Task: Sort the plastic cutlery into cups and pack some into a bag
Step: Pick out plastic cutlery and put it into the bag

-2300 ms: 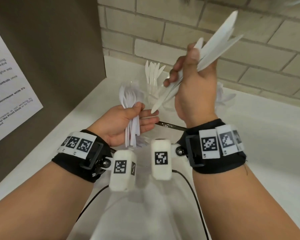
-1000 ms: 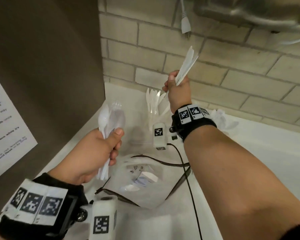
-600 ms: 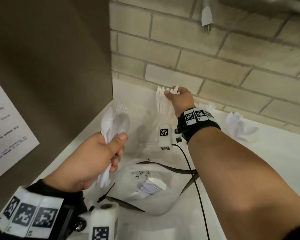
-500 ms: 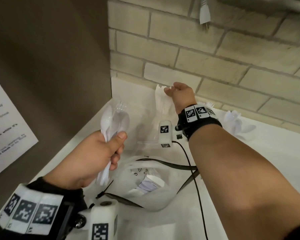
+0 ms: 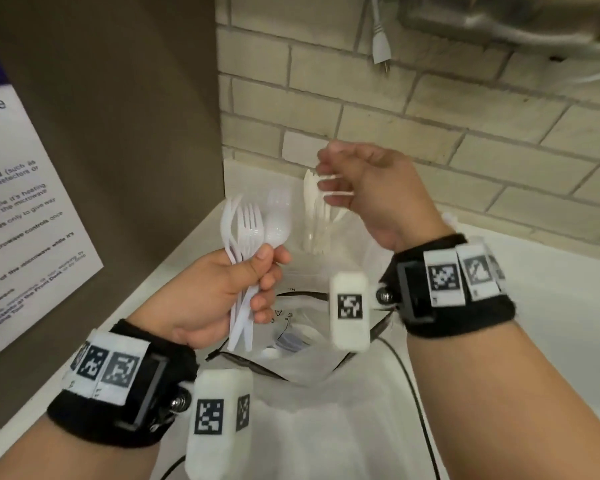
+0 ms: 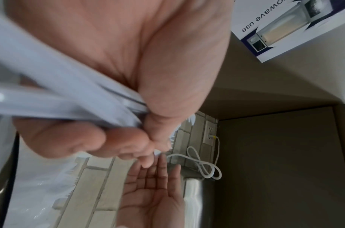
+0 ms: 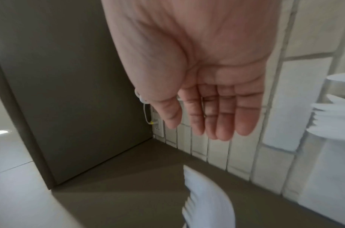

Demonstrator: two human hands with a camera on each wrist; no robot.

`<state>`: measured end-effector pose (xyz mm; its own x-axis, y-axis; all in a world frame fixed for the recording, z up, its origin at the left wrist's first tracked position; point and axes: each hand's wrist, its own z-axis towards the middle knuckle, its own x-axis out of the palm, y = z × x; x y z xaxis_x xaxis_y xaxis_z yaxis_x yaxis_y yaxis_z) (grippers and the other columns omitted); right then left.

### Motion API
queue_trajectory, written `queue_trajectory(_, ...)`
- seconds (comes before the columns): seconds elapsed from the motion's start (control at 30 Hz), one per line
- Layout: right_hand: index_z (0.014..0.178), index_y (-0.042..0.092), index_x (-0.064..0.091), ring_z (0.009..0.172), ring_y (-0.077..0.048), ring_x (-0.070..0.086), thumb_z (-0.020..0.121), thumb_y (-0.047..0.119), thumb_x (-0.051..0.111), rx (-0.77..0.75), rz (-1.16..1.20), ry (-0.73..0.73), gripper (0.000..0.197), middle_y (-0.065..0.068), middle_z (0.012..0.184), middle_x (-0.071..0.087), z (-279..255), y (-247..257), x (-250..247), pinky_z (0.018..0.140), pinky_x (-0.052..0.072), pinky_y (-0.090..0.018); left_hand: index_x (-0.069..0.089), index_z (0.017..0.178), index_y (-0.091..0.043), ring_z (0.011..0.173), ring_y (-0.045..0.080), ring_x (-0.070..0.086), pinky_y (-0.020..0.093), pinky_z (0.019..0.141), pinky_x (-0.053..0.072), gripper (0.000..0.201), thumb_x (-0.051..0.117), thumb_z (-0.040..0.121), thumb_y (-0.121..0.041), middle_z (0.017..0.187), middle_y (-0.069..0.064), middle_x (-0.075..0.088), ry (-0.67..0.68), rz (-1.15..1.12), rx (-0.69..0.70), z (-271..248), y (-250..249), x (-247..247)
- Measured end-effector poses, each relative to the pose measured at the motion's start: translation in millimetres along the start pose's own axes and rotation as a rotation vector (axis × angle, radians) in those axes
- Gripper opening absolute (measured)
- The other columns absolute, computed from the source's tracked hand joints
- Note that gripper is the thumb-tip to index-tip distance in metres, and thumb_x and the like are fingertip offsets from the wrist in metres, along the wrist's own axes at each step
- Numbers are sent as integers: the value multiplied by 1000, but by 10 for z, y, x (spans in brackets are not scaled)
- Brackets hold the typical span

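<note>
My left hand [image 5: 219, 296] grips a bundle of white plastic forks and spoons [image 5: 253, 230] by the handles, heads up, over the counter's left side. The handles [image 6: 60, 100] cross the palm in the left wrist view. My right hand [image 5: 368, 188] hovers empty with relaxed fingers just in front of a clear cup of white knives [image 5: 316, 216] by the brick wall. Its bare palm [image 7: 206, 92] shows in the right wrist view, with the knives [image 7: 333, 117] to the right. A clear plastic bag [image 5: 309, 344] with a few pieces inside lies open below both hands.
A brown panel with a microwave notice [image 5: 21, 220] closes off the left. A brick wall [image 5: 430, 116] runs behind, with a plug [image 5: 381, 46] hanging down. A black cable [image 5: 413, 393] crosses the white counter [image 5: 551, 323]. Another cup's cutlery [image 5: 451, 220] peeks out behind my right wrist.
My right hand lowered its knives into the cup by the wall, let go and drew back empty. The left hand kept its bundle and rose slightly.
</note>
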<state>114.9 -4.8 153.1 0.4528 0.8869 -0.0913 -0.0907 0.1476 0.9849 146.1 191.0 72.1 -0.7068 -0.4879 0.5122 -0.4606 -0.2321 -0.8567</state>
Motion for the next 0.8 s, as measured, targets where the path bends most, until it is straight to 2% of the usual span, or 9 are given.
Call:
queue_trajectory(0.1, 93, 7, 67, 72, -19, 65, 93, 38, 58, 148, -20, 137, 33, -7, 83, 69, -285, -105, 75, 74, 54, -35, 66, 98, -10, 49, 11, 42, 25, 49, 41, 39, 76, 75, -40, 65, 1, 46, 76, -10, -7, 2, 46, 58)
queue_trajectory(0.2, 97, -3, 65, 71, -20, 65, 91, 36, 63, 219, -6, 233, 39, -12, 82, 66, -512, -210, 109, 74, 57, -34, 67, 99, -9, 50, 11, 43, 25, 51, 42, 32, 60, 84, -37, 64, -1, 46, 63, 43, -50, -12, 110, 129)
queue_trajectory(0.3, 95, 2, 64, 62, -19, 60, 92, 28, 61, 282, 74, 171, 25, -12, 80, 65, -628, -254, 134, 63, 53, -30, 66, 105, -8, 49, 10, 41, 24, 49, 41, 34, 57, 86, -35, 63, -1, 46, 70, 74, -90, -24, 175, 159)
queue_trajectory(0.4, 91, 9, 66, 67, -24, 62, 94, 26, 58, 323, 150, 71, 19, -12, 83, 66, -659, -260, 124, 65, 53, -34, 67, 109, -8, 48, 10, 38, 24, 48, 37, 36, 58, 86, -34, 63, -1, 44, 77, 100, -117, -38, 227, 155)
queue_trajectory(0.5, 97, 11, 66, 73, -26, 63, 97, 25, 52, 280, 218, -33, 20, -9, 83, 69, -646, -263, 98, 75, 53, -38, 67, 111, -9, 48, 10, 36, 23, 46, 35, 43, 67, 81, -39, 64, 0, 42, 126, 111, -144, -55, 264, 121)
queue_trajectory(0.57, 103, 9, 60, 71, -26, 67, 100, 24, 46, 218, 309, -128, 21, -9, 76, 71, -616, -244, 86, 75, 54, -39, 65, 113, -9, 48, 9, 38, 22, 44, 35, 53, 74, 75, -43, 64, 0, 43, 178, 110, -166, -68, 285, 105)
queue_trajectory(0.67, 110, 13, 52, 61, -27, 68, 103, 25, 40, 83, 507, -266, 18, -6, 64, 58, -568, -151, 57, 72, 58, -44, 65, 112, -7, 47, 9, 38, 22, 43, 35, 52, 73, 76, -43, 63, -1, 43, 212, 122, -190, -81, 311, 105)
queue_trajectory(0.73, 106, 20, 49, 45, -21, 57, 103, 29, 38, -30, 561, -321, 15, -4, 64, 46, -549, -49, 9, 56, 57, -38, 69, 103, -11, 47, 9, 38, 21, 43, 35, 43, 74, 76, -44, 62, -2, 43, 250, 135, -201, -88, 315, 103)
queue_trajectory(0.8, 104, 22, 49, 39, -14, 39, 102, 34, 41, -92, 443, -331, 14, -2, 64, 41, -528, 24, -52, 43, 41, -25, 71, 87, -17, 47, 8, 38, 21, 44, 35, 32, 74, 75, -47, 61, -3, 44, 284, 163, -195, -100, 302, 108)
